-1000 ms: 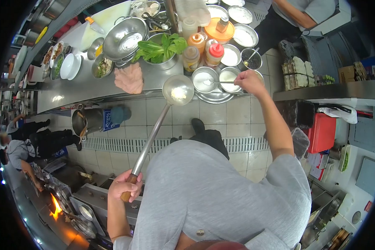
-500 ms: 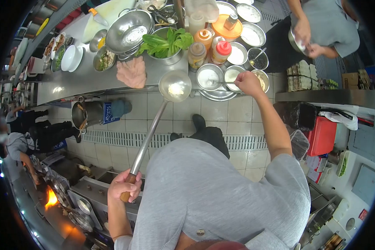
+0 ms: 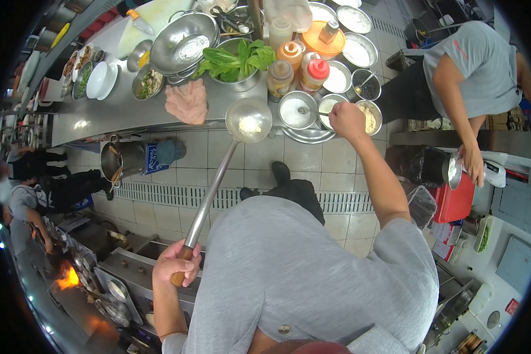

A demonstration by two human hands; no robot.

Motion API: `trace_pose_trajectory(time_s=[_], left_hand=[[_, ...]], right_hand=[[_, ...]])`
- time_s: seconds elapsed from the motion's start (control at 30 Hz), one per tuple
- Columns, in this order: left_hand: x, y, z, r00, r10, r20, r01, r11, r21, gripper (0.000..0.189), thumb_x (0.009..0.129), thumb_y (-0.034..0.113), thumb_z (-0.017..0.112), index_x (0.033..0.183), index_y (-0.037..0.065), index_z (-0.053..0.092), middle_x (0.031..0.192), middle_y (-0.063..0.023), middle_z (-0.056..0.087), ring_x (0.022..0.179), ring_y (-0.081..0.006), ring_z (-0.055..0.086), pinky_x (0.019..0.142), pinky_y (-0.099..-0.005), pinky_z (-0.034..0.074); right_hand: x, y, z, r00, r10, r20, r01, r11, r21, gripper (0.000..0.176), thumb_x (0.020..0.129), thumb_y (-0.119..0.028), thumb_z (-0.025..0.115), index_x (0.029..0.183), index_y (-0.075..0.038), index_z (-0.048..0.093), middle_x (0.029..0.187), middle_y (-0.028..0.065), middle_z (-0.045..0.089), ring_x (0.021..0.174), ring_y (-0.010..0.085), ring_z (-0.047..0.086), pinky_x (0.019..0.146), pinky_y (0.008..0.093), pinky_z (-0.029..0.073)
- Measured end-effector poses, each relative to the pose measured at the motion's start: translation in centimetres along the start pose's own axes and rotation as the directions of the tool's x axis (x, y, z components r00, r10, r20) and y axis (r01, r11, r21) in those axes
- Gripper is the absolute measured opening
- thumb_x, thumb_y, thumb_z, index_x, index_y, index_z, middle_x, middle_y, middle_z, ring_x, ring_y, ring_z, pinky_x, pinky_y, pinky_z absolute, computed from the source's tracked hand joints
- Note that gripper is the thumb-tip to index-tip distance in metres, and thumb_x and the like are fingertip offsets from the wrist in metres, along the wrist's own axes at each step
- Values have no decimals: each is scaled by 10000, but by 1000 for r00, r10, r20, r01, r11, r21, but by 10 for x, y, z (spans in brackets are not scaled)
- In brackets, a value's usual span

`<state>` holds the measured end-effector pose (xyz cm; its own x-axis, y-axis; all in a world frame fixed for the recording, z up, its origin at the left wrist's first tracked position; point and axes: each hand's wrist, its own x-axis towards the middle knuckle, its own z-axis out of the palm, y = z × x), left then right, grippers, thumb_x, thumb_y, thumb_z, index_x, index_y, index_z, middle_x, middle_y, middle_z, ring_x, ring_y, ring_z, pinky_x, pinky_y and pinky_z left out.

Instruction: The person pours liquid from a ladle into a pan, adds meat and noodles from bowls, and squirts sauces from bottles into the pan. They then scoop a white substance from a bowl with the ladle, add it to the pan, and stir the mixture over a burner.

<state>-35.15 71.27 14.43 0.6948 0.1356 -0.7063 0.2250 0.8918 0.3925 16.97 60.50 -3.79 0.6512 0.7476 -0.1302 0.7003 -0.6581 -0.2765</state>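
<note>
My left hand [image 3: 178, 263] is closed around the wooden end of a long-handled steel ladle [image 3: 209, 199]. The ladle's bowl, with a small heap of pale stuff in it, hangs at the counter's front edge beside a slab of pale raw meat [image 3: 187, 102]. My right hand [image 3: 347, 120] grips a small metal spoon [image 3: 312, 111], whose tip is over a bowl of white powder [image 3: 295, 118]. Under that hand is a second bowl of white stuff [image 3: 330, 105], partly hidden. A bowl of yellowish paste [image 3: 370, 117] sits just right of it.
Squeeze bottles [image 3: 314, 74], leafy greens [image 3: 237, 61] in a pot and steel colanders [image 3: 183, 44] crowd the counter. Right, a co-worker [image 3: 467, 76] holds a metal bowl [image 3: 452, 171] over a bin. A stockpot [image 3: 124, 159] stands left; flames [image 3: 69, 277] rise at the stove lower left.
My right hand has shifted slightly left, uncovering more of the yellowish paste. The co-worker has turned and brought the metal bowl lower in view, over the bin. My left hand and the ladle barely moved.
</note>
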Motion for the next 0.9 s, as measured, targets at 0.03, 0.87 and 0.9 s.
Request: trace_pose_trajectory(time_s=[0.03, 0.87, 0.9], left_hand=[[0, 0, 0, 1000, -4, 5, 4, 1000, 2, 316, 740, 19, 637, 1014, -13, 484, 600, -92, 481, 365, -176, 426, 358, -286, 359], [-8, -6, 4, 997, 70, -28, -71, 997, -28, 312, 727, 1, 623, 999, -32, 474, 600, -90, 462, 376, -164, 419, 344, -277, 362], [-8, -7, 4, 996, 82, -17, -83, 995, -51, 304, 737, -8, 618, 999, -49, 468, 613, -93, 462, 396, -152, 421, 341, -272, 384]], right_hand=[[0, -1, 0, 1000, 8, 12, -8, 1000, 8, 180, 782, -195, 635, 773, -46, 734, 761, 203, 689, 740, 378, 685, 681, 487, 547], [3, -11, 7, 997, 55, 44, -55, 998, -15, 202, 782, -172, 598, 784, -21, 732, 837, 224, 702, 813, 390, 692, 746, 493, 555], [4, -11, 8, 997, 61, 47, -60, 998, -16, 203, 782, -172, 598, 787, -21, 733, 843, 224, 703, 818, 390, 693, 749, 491, 556]])
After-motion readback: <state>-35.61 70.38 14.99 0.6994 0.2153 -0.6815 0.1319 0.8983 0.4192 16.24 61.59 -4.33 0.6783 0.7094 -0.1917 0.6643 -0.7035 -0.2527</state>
